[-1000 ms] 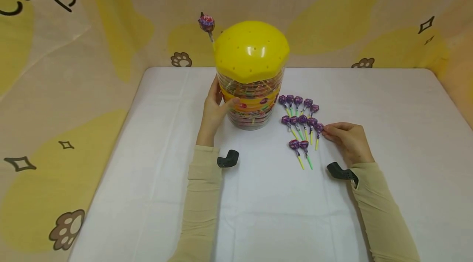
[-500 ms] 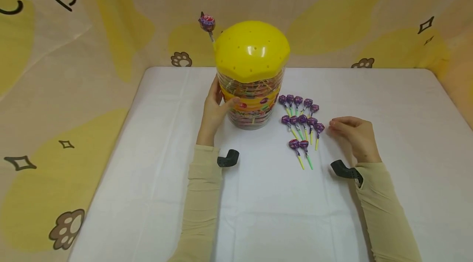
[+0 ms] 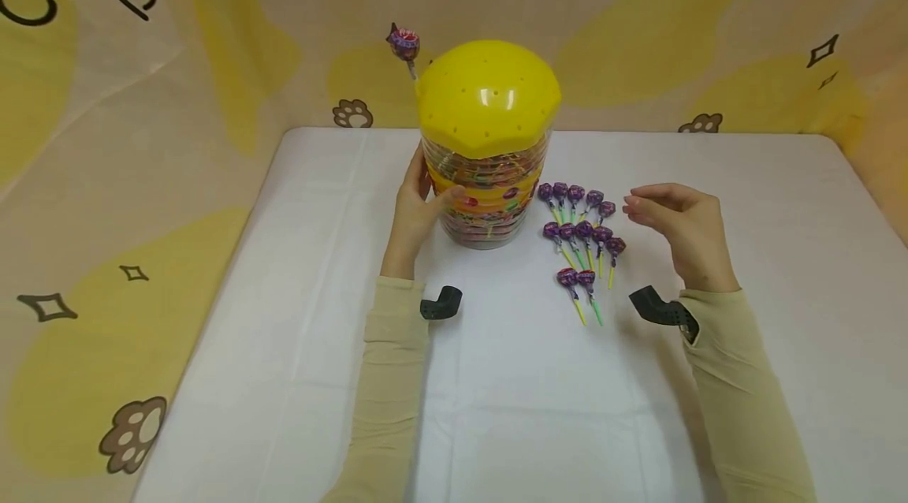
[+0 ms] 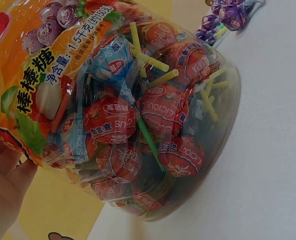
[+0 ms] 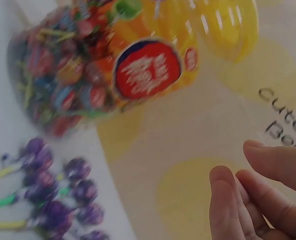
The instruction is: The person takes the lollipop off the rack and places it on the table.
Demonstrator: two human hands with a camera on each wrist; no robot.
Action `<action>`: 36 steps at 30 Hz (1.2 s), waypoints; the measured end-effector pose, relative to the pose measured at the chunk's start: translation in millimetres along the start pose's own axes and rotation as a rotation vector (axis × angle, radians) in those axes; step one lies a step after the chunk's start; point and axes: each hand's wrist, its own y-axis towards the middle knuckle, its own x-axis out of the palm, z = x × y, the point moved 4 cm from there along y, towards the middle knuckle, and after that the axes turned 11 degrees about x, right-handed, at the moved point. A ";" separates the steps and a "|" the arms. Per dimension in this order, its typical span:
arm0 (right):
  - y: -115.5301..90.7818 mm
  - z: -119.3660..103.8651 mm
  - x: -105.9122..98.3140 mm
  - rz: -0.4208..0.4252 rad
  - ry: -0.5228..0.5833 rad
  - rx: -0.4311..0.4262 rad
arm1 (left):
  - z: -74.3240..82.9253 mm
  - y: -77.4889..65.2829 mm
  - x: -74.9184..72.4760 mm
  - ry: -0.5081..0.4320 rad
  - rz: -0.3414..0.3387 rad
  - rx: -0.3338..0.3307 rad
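A clear plastic jar of lollipops (image 3: 496, 191) with a yellow lid (image 3: 489, 101) stands upright on the white-covered table. My left hand (image 3: 417, 223) grips its left side, thumb across the front of the orange label. Through the wall, the left wrist view shows red-wrapped and blue-wrapped lollipops (image 4: 110, 120). Right of the jar lie purple-wrapped lollipops (image 3: 584, 231) in three rows, the nearest row holding just two (image 3: 567, 277). My right hand (image 3: 677, 231) hovers to their right, thumb and fingertips apart; the right wrist view shows nothing between them.
One purple lollipop (image 3: 404, 44) sticks up at the lid's left side. Behind the table (image 3: 532, 408) hangs a yellow patterned cloth (image 3: 638, 38), which also covers the left side. A black camera mount (image 3: 441, 303) juts from the left wrist, another (image 3: 660, 307) from the right.
My right hand has let go of the rightmost lollipop in the middle row, drawn back to the right, then risen toward the back row. The left hand stays on the jar.
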 end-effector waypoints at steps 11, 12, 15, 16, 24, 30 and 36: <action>3.9 -71.4 48.9 -0.124 0.059 -0.154 | 0.5 -0.3 -3.1 0.013 -0.011 0.009; 3.7 -77.7 53.6 -0.136 0.066 -0.162 | 0.8 -0.4 -2.9 0.009 -0.011 0.009; 2.8 -94.6 68.6 -0.172 0.078 -0.172 | 0.4 -0.2 -2.4 0.003 -0.008 0.009; 2.5 -99.4 73.7 -0.183 0.077 -0.178 | 0.6 -0.4 -2.1 0.000 -0.006 0.008; -0.5 -123.6 108.4 -0.259 0.045 -0.209 | -0.1 0.3 -0.2 0.021 0.004 -0.012; -1.5 -133.3 127.6 -0.275 0.006 -0.209 | -0.2 0.2 0.1 0.018 0.004 -0.009; 1.0 -142.9 148.5 -0.273 -0.053 -0.226 | -1.1 -0.1 -0.8 0.018 0.001 -0.014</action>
